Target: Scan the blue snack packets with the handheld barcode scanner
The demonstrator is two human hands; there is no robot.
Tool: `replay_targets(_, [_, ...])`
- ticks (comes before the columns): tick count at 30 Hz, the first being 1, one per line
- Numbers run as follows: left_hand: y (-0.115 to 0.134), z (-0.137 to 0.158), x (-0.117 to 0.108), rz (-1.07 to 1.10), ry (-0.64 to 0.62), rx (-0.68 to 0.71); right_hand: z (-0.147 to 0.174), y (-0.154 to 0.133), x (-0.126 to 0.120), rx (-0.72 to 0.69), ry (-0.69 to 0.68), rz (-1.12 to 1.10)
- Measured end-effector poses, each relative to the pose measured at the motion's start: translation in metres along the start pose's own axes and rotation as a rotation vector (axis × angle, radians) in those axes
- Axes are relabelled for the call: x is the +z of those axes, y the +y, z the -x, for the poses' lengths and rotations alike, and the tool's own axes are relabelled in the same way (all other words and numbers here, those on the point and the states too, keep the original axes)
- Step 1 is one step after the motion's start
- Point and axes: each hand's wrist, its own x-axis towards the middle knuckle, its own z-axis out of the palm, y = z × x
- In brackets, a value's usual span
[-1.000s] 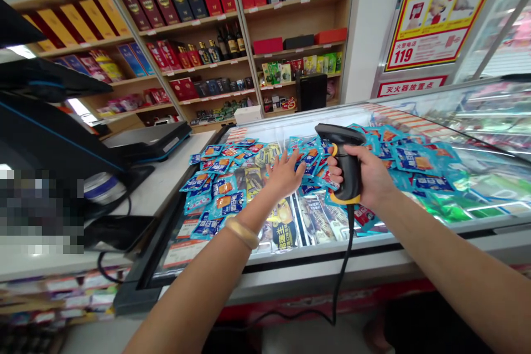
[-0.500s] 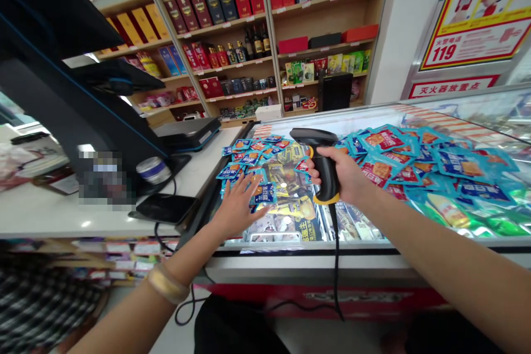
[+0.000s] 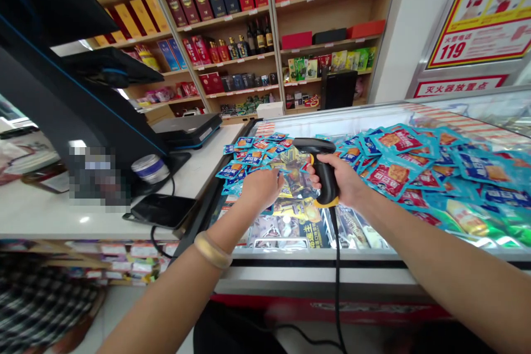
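My right hand (image 3: 346, 180) is wrapped round the grip of a black and yellow barcode scanner (image 3: 327, 177). The scanner's head points left, and its cable hangs down over the front edge. My left hand (image 3: 263, 185) is closed over the glass top, its fingers curled away from me; what they hold, if anything, is hidden. Just beyond and left of it lies a loose spread of small blue snack packets (image 3: 255, 157). To the right of the scanner is a larger heap of blue and red snack packets (image 3: 394, 160).
The packets lie on a glass-topped freezer (image 3: 286, 243) with goods visible inside. At left, a counter (image 3: 83, 224) bears a black phone (image 3: 164, 210), a white and blue roll (image 3: 150, 168), a scale (image 3: 188, 128) and a dark monitor stand (image 3: 78, 88). Shelves (image 3: 228, 22) of boxes and bottles stand behind.
My left hand has gone from spread fingers over the left packets to a closed shape, moving right toward the scanner. My right hand keeps hold of the scanner, nearly unmoved.
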Motion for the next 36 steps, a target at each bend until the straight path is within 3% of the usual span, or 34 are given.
replay_targets(4, [-0.007, -0.029, -0.013, 0.257, 0.096, -0.232, 0.001, -0.001, -0.003, -0.003, 0.01, 0.007])
replay_targets(6, [-0.014, -0.038, -0.009, 0.616, 0.19, -0.34, 0.002, -0.001, -0.002, -0.004, 0.001, 0.004])
replay_targets(8, [-0.019, -0.042, -0.003, 1.115, 0.227, -0.427, 0.004, -0.001, -0.001, 0.007, -0.025, 0.01])
replay_targets(11, [-0.02, -0.038, 0.003, 1.73, 0.116, -0.467, 0.007, 0.0, 0.002, 0.042, -0.059, 0.031])
replay_targets(13, [-0.018, -0.034, 0.002, 1.913, 0.018, -0.468, 0.009, 0.001, 0.003, 0.066, -0.061, 0.056])
replay_targets(36, [-0.004, -0.03, -0.004, 1.919, 0.107, -0.491, 0.005, 0.009, -0.003, 0.132, -0.059, 0.207])
